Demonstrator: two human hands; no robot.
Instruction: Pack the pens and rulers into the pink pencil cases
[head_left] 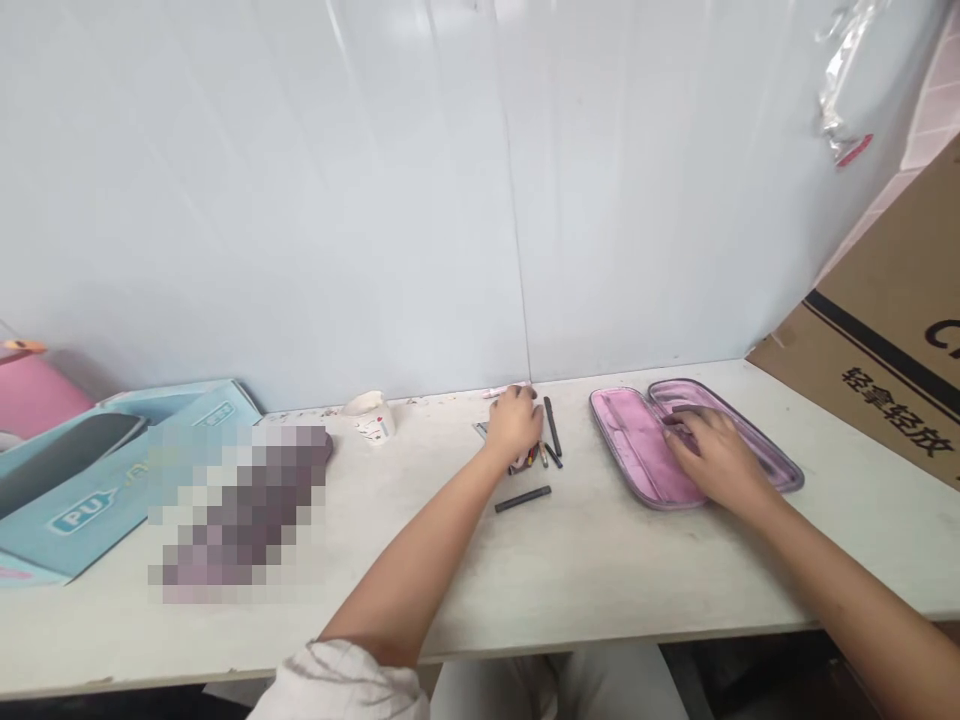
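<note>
My left hand (514, 428) is over a small pile of pens and pencils, its fingers curled downward. What lies under those fingers is hidden. Beside it are a black pen (553, 427), a shorter dark pen (553, 455) and a pale pen (504, 390) at the wall. Nearer me lies another black pen (523, 499). On the right a pink pencil case (645, 450) with dark edging lies unzipped and spread flat. My right hand (709, 445) is over its right half, fingers bent close together around something dark I cannot make out.
A paper cup (369, 417) stands near the wall. To the left are a blurred dark purple case (255, 515) and a light-blue box (112, 490) marked PU. A large cardboard box (877, 340) leans at the right. The white table (600, 580) ends just before my lap.
</note>
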